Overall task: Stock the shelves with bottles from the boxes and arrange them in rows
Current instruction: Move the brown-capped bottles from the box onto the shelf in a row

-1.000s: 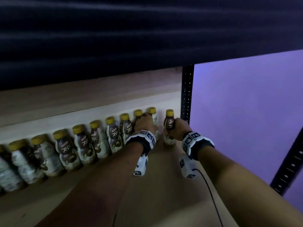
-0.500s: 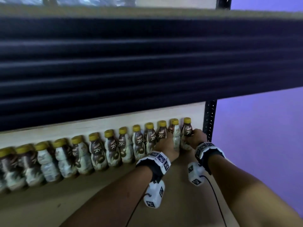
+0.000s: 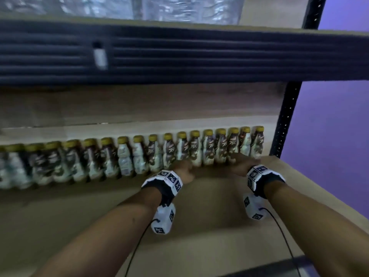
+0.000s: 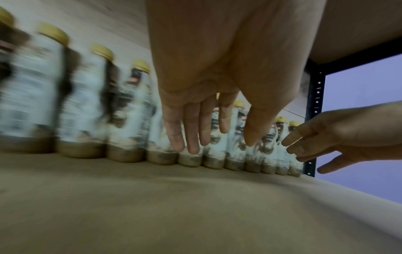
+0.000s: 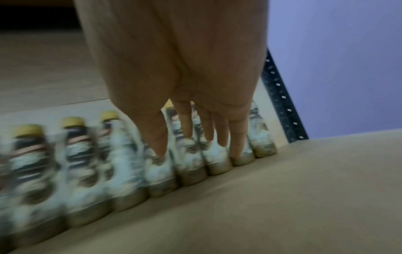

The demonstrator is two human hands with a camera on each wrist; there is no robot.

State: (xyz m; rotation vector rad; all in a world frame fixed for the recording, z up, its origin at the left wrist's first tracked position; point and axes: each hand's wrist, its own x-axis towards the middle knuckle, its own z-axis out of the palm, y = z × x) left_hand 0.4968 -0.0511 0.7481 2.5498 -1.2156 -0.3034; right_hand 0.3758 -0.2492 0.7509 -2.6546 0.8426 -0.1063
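A long row of small brown-and-white bottles with yellow caps stands upright along the back of the wooden shelf board, reaching the right end. My left hand is low in front of the row's middle-right, fingers straight and holding nothing. My right hand is near the row's right end, also with straight fingers that reach the bottles' lower bodies. Whether either hand touches a bottle cannot be told. The right hand also appears in the left wrist view, fingers relaxed.
The upper shelf's dark ribbed front edge hangs overhead, with plastic-wrapped packs on it. A black perforated upright bounds the shelf on the right, with a purple wall beyond. Bare board lies in front of the row.
Both hands have let go of the bottles they gripped at the row's right end and now lie open and lower. The left hand has moved left; the view has pulled back.
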